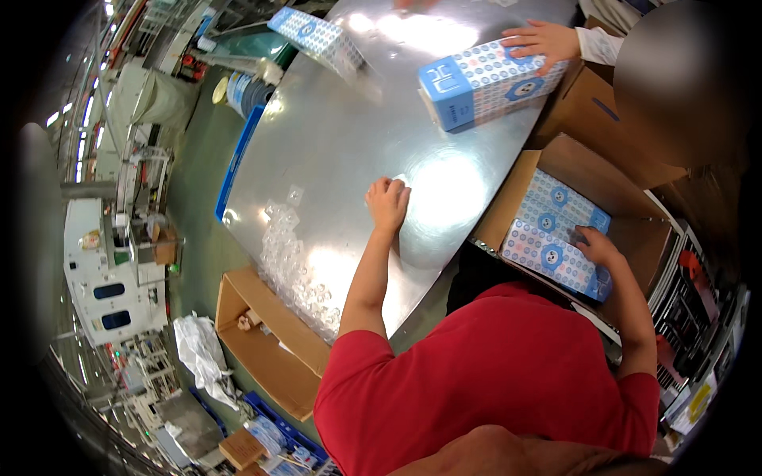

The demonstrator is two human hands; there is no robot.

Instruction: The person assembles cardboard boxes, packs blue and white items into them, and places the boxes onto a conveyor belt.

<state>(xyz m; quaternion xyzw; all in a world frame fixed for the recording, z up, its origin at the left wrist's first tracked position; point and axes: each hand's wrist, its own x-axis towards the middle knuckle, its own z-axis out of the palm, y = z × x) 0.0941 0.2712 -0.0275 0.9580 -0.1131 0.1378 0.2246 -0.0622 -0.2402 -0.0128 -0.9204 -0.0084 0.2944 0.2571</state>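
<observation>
Person in red stands at the metal-topped table [349,135], arms spread between tabletop and carton. Right hand [597,244] is down inside the cardboard carton [508,202], fingers bent and partly spread on the blue-and-white patterned boxes [548,255]; can't tell if it grips one or just rests there, maybe steadying. Those boxes lie side by side, patterned faces up, probably to fit snugly along the carton wall. Carton sits just beside the table edge, likely so the right arm reaches in without a step. Left hand [387,205] is over the bare metal, fingers loosely curled downward; a small pale bit shows by the fingertips, can't tell whether held. Loose clear plastic pieces [282,242] are heaped along the near-left edge, presumably kept aside to leave working room; a second carton [294,337] stands below that edge. Across the table, a co-worker's hand [546,41] lies flat-fingered on a larger-looking patterned box [496,79], seemingly to steady it. Another patterned box [313,36], blurred, is at the far left.
</observation>
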